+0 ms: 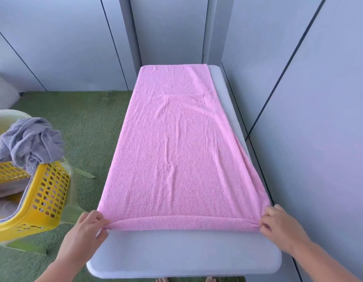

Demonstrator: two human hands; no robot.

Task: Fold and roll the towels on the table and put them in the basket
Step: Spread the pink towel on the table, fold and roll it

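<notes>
A long pink towel lies flat along the narrow white table, reaching to its far end. Its near edge is turned over into a first thin roll. My left hand pinches the left end of that roll at the table's left edge. My right hand pinches the right end. A yellow perforated basket stands on the floor to the left, with a crumpled grey towel draped over its rim.
Green artificial turf covers the floor left of the table. Grey wall panels close in right beside and behind the table. A pale translucent bin sits behind the basket. Bare toes show under the table's near edge.
</notes>
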